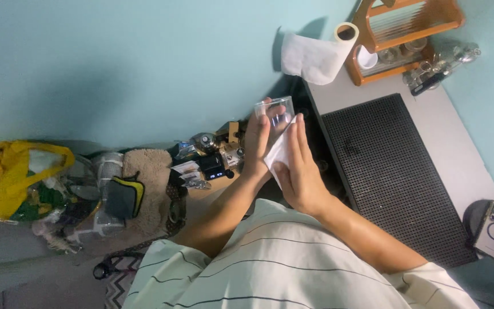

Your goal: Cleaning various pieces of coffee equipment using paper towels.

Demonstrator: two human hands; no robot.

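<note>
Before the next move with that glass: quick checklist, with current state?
1. Left hand grips the clear glass: ok, fingers wrap its side.
2. Right hand presses the white paper towel against the glass: ok.
3. Glass held in the air, clear of the black mat: ok.
4. Glass free of cracks or smears: cannot tell, too small and see-through.
5. Paper towel roll close by on the counter: ok.
6. Mat has bare room beside the hands: ok.
</note>
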